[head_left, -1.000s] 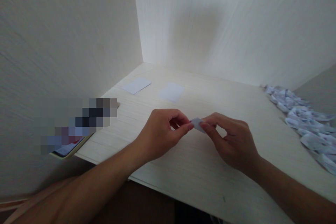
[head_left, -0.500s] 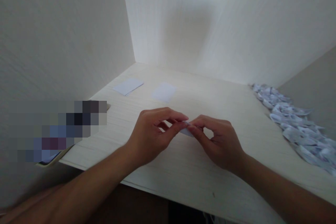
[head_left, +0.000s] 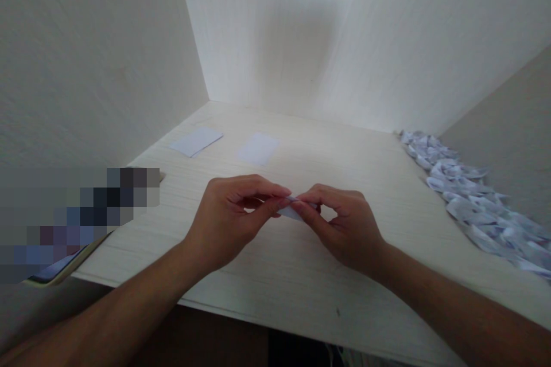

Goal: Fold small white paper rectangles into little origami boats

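Observation:
Between my two hands is a small piece of white paper (head_left: pixel 290 211), pinched above the pale desk. The thumb and fingers of my left hand (head_left: pixel 241 212) are closed on its left part. On its right part, my right hand (head_left: pixel 342 221) pinches it in the same way, and the fingertips of both hands nearly meet. Most of the paper is hidden behind the fingers, so its full shape cannot be made out. Beyond my hands lie a flat white paper sheet (head_left: pixel 258 148) and, to its left, a thicker-looking stack of white paper (head_left: pixel 197 141).
Along the right side lies a long heap of folded white paper pieces (head_left: pixel 477 200). A phone-like device (head_left: pixel 60 272), mostly blurred out, rests at the desk's left edge. Panels enclose the pale desk (head_left: pixel 275 292) at the left, back and right.
The whole view has shifted, so the desk and hands appear slightly further left. Both hands keep their pinch on the paper, with little change in their pose.

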Available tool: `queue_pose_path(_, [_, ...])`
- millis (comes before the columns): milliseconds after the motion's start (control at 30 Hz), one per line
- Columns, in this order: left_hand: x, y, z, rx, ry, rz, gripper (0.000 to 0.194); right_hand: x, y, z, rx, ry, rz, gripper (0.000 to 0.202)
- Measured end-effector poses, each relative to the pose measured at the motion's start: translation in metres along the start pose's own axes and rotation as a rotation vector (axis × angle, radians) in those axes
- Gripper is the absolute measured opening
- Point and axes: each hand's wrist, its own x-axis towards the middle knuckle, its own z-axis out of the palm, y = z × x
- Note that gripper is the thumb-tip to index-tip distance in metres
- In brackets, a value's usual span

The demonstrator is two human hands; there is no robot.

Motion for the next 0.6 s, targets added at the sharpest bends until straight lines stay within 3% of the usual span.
queue_pose_path(600, [-0.0001,-0.0029,-0.0015,0.014,-0.054,-0.005,0.011,-0.0007,0.001,0.0005,-0.001,-0.013,0.003,0.014])
